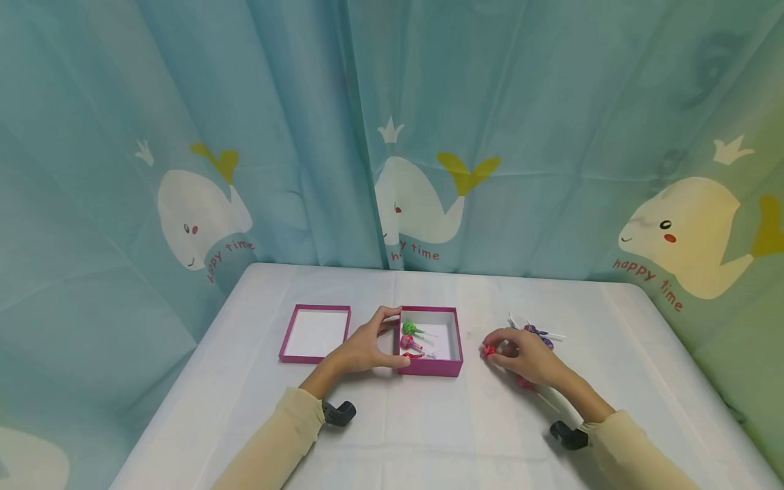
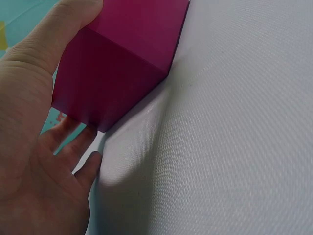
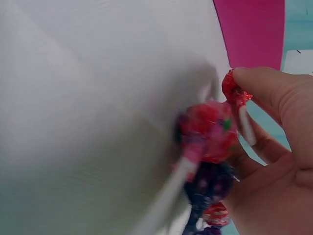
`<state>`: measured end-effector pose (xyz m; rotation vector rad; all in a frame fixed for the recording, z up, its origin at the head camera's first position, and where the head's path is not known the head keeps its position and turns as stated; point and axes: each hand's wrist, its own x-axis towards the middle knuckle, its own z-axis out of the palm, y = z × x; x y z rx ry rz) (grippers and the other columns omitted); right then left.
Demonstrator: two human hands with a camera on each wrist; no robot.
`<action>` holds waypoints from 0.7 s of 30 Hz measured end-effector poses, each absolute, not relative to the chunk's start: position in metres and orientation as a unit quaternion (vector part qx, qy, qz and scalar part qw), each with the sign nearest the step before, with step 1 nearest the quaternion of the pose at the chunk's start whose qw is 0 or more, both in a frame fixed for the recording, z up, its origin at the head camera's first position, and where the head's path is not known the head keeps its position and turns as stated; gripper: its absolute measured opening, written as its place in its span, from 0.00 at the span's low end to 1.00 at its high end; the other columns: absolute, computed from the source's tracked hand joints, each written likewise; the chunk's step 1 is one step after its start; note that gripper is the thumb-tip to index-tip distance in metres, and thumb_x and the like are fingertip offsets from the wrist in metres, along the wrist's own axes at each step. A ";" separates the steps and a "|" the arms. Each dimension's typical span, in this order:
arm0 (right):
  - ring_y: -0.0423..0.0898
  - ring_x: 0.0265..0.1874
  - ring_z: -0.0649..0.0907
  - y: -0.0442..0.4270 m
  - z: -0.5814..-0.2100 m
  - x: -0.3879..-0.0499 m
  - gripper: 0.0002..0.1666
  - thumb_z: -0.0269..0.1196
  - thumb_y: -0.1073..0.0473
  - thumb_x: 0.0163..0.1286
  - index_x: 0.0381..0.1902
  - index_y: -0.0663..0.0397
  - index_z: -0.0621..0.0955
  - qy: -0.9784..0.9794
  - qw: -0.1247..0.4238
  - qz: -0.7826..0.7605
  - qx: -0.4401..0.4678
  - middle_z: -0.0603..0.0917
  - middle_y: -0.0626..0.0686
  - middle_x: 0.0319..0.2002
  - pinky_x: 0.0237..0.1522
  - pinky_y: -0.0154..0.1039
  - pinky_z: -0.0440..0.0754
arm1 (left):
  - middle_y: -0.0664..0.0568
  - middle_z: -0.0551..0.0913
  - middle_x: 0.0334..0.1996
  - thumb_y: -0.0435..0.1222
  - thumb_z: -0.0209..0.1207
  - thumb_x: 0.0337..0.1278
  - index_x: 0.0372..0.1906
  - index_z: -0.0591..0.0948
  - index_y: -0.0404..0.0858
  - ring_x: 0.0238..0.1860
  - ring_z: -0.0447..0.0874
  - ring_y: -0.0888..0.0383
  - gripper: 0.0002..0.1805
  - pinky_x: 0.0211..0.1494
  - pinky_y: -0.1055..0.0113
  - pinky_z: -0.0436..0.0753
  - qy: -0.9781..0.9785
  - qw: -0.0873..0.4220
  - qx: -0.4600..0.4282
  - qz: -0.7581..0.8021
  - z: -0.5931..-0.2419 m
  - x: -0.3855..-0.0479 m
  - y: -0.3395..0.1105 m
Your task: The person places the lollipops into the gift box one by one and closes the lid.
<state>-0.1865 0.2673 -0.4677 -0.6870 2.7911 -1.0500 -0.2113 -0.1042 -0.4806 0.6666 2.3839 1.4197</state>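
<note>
My left hand (image 1: 364, 346) grips the left side of a magenta box (image 1: 431, 368), thumb at the front corner and fingers toward the back. The left wrist view shows the thumb pressed on the box's outer wall (image 2: 110, 81). Inside lie a green lollipop (image 1: 409, 328), a pink one (image 1: 407, 341) and a red one (image 1: 412, 355). Right of the box, my right hand (image 1: 531, 359) pinches a red lollipop (image 3: 235, 90) by its wrapped head, between thumb and fingers. Beside this hand lie a pink lollipop (image 3: 208, 129) and several dark purple ones (image 1: 539, 331), partly hidden by the hand.
A shallow magenta-edged lid (image 1: 317, 332) with a white inside lies left of the box. Everything rests on a table with a white cloth (image 1: 441, 429). A blue-green curtain (image 1: 306, 136) with whale prints hangs behind it.
</note>
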 end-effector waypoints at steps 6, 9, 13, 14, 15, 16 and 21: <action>0.40 0.32 0.83 0.269 -0.452 -0.190 0.13 0.71 0.66 0.65 0.46 0.50 0.86 0.905 0.029 -0.337 -0.257 0.87 0.45 0.39 0.35 0.34 0.81 | 0.49 0.61 0.79 0.51 0.78 0.47 0.77 0.58 0.44 0.77 0.63 0.47 0.56 0.78 0.49 0.62 0.827 0.144 0.232 0.491 -0.481 -0.212 -0.104; 0.40 0.33 0.84 0.270 -0.441 -0.192 0.13 0.71 0.67 0.64 0.46 0.50 0.86 0.899 0.021 -0.347 -0.266 0.88 0.46 0.40 0.33 0.35 0.81 | 0.47 0.61 0.79 0.51 0.78 0.48 0.77 0.58 0.42 0.77 0.63 0.45 0.56 0.78 0.46 0.62 0.824 0.140 0.238 0.495 -0.481 -0.212 -0.104; 0.39 0.33 0.85 0.266 -0.429 -0.198 0.15 0.71 0.68 0.64 0.46 0.48 0.86 0.894 0.015 -0.356 -0.271 0.88 0.44 0.40 0.34 0.34 0.82 | 0.45 0.61 0.79 0.50 0.78 0.48 0.77 0.57 0.42 0.77 0.62 0.45 0.56 0.78 0.46 0.62 0.823 0.138 0.242 0.496 -0.481 -0.212 -0.105; 0.40 0.34 0.85 0.265 -0.427 -0.200 0.15 0.72 0.68 0.64 0.46 0.47 0.86 0.893 0.015 -0.358 -0.272 0.88 0.43 0.40 0.35 0.34 0.82 | 0.45 0.61 0.79 0.50 0.78 0.48 0.77 0.57 0.42 0.77 0.62 0.45 0.56 0.78 0.46 0.61 0.823 0.138 0.241 0.495 -0.480 -0.212 -0.104; 0.40 0.34 0.85 0.264 -0.423 -0.201 0.15 0.72 0.68 0.64 0.47 0.47 0.86 0.891 0.015 -0.361 -0.274 0.88 0.43 0.40 0.35 0.35 0.83 | 0.45 0.61 0.79 0.50 0.78 0.48 0.77 0.58 0.42 0.77 0.62 0.45 0.56 0.78 0.47 0.61 0.824 0.139 0.240 0.494 -0.481 -0.212 -0.104; 0.41 0.34 0.85 0.262 -0.421 -0.203 0.16 0.72 0.68 0.64 0.47 0.47 0.86 0.890 0.017 -0.363 -0.274 0.88 0.43 0.40 0.35 0.35 0.83 | 0.46 0.61 0.79 0.50 0.78 0.48 0.78 0.58 0.42 0.77 0.62 0.46 0.56 0.78 0.47 0.61 0.825 0.140 0.239 0.493 -0.481 -0.212 -0.105; 0.44 0.38 0.85 0.251 -0.405 -0.210 0.15 0.72 0.66 0.66 0.49 0.47 0.86 0.886 0.028 -0.371 -0.276 0.88 0.44 0.43 0.34 0.37 0.85 | 0.46 0.61 0.79 0.50 0.78 0.48 0.78 0.58 0.42 0.77 0.62 0.47 0.56 0.78 0.48 0.61 0.828 0.139 0.236 0.490 -0.482 -0.212 -0.104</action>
